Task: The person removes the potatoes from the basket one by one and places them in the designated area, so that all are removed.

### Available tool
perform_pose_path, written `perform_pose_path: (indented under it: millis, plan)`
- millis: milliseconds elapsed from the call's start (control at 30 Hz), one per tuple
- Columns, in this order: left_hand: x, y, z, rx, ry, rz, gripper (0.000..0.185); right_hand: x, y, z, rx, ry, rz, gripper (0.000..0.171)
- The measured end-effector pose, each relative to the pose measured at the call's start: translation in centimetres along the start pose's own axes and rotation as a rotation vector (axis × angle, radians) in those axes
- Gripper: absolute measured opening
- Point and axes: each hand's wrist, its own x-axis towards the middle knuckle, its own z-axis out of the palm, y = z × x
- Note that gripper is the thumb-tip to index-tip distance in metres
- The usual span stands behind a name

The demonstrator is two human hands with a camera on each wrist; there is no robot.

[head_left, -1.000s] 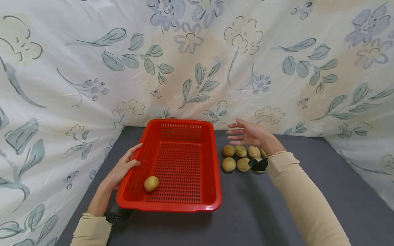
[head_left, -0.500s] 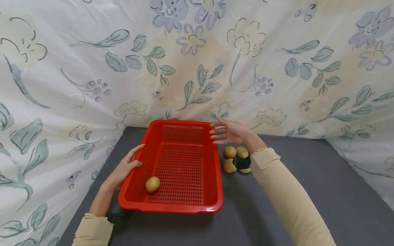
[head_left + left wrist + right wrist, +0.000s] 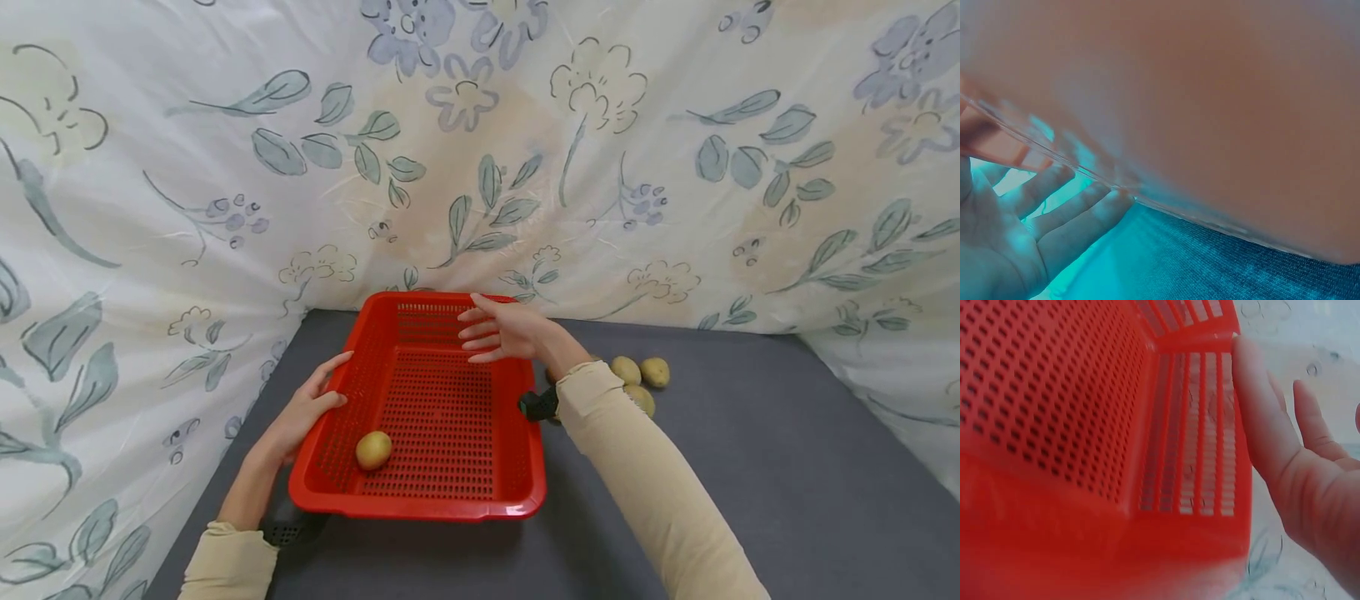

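Observation:
A red plastic basket point(image 3: 442, 506) with slotted walls lies on the dark tabletop. One yellowish potato point(image 3: 373, 450) sits inside, toward its front left. My left hand point(image 3: 306, 408) holds the basket's left rim, thumb over the edge; in the left wrist view its fingers point(image 3: 1079, 244) reach to the rim. Over the basket's back right part, my right hand point(image 3: 506, 331) has its fingers spread and nothing in it. The right wrist view shows this hand point(image 3: 1310, 469) beside the slotted wall. More potatoes point(image 3: 655, 372) lie right of the basket, partly hidden by my right forearm.
A pale floral cloth point(image 3: 480, 167) hangs behind and along both sides of the dark tabletop point(image 3: 750, 433). Black wrist cameras point(image 3: 537, 406) sit on both wrists, and the right one overlaps the basket's right rim in the head view.
My right hand has moved left from above the loose potatoes to over the basket, uncovering potatoes on the right. My left hand, the basket and its potato look nearly unchanged.

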Motion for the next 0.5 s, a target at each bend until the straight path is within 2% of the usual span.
perform_pose_path:
  millis: [233,500]
  plan:
    - [0.0,0.1,0.0,0.0,0.0,-0.001,0.065,1.1,0.7,2.5,-0.024,-0.018,0.004,0.05]
    - [0.0,0.1,0.0,0.004,0.0,-0.002,0.066,2.1,1.3,4.9,-0.052,-0.074,0.007,0.053]
